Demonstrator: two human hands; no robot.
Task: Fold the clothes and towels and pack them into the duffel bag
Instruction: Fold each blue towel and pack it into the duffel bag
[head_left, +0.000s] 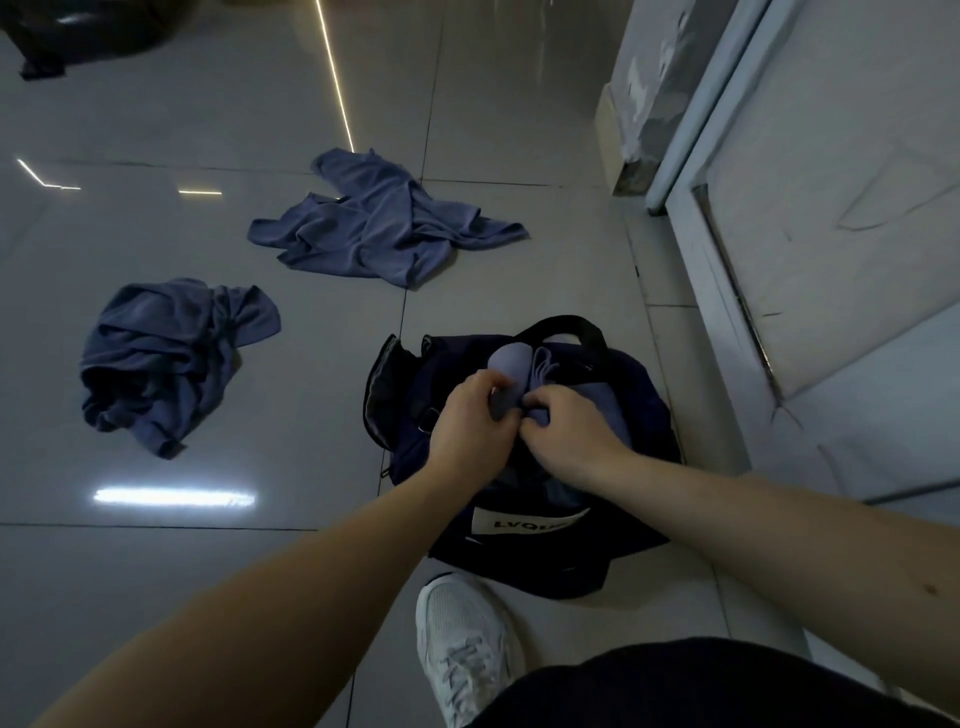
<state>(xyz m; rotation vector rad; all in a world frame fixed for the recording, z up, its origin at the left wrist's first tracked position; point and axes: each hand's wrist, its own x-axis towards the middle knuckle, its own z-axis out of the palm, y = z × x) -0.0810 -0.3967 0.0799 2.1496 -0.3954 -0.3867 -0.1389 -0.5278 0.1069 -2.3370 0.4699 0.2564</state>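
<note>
The dark duffel bag (641, 415) lies open on the tiled floor (260, 571), its black handle (571, 326) arched over the far side and a white label (524, 522) on the near wall. A folded blue cloth (511, 366) sits inside the bag's opening, its rolled edges standing above the rim. Both hands are over the opening: the left hand (470, 421) and the right hand (566, 426) each have their fingers curled tight on the cloth's near edge. Beyond the bag lies a crumpled blue garment (379, 223), spread loose on the floor. Left of the bag, well apart, a second crumpled blue garment (161, 358) lies bunched. Just in front of the bag stands a white shoe (462, 639). A pale door (831, 208) rises to the bag's right.
</note>
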